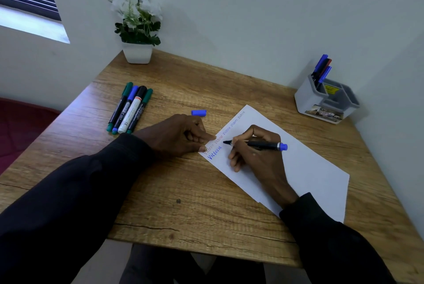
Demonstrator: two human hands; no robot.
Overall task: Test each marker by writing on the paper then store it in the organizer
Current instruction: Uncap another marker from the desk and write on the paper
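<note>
My right hand [254, 148] grips an uncapped blue marker [263, 145], its tip just right of a blue word on the white paper [309, 169]. A row of small written words runs along the paper's upper edge. My left hand [181, 137] rests on the table with fingertips pressing the paper's left corner. The marker's blue cap [199, 112] lies on the wood above my left hand. Several capped markers [129, 108] lie side by side at the left. The grey-white organizer [325, 102] stands at the back right with three markers [321, 69] upright in one compartment.
A white pot with a white-flowered plant [137, 29] stands at the table's back left corner. The wooden table [183, 192] meets the wall at the back and right. A red seat [18, 123] shows at the left, below a window.
</note>
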